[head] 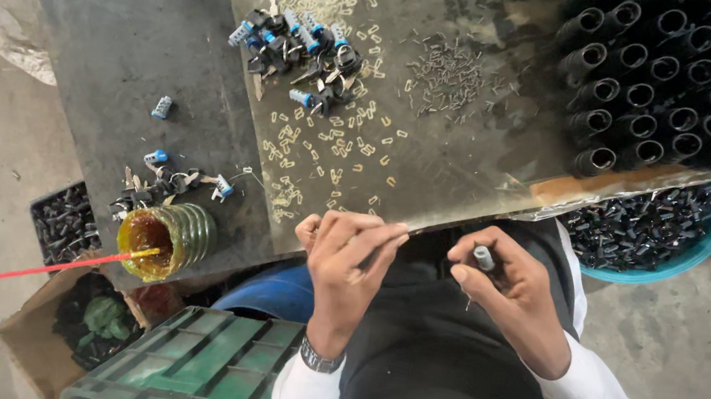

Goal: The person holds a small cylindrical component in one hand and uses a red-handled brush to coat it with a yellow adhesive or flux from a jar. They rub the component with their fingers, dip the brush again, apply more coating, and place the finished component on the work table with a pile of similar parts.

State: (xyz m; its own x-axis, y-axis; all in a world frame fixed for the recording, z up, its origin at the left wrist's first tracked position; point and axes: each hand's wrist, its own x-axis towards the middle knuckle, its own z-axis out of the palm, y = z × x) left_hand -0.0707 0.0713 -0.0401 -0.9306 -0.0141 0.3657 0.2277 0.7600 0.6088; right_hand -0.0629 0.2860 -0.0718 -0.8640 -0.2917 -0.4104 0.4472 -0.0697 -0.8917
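At the bench edge, six o'clock, the right hand (509, 286) pinches a small grey lock cylinder (484, 258) upright for access; the left hand (349, 256) pinches a thin tool (368, 249) toward it, brass clips (335, 145) at twelve o'clock.

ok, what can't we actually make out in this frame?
Head view only:
- Left hand: what its pinched fingers hold is hidden by the fingers.
- Right hand: small grey cylinder partly covered; type unclear.
- Tiny metal clips and pins: too small to tell.
- Black tubes: cut off by top and right edges.
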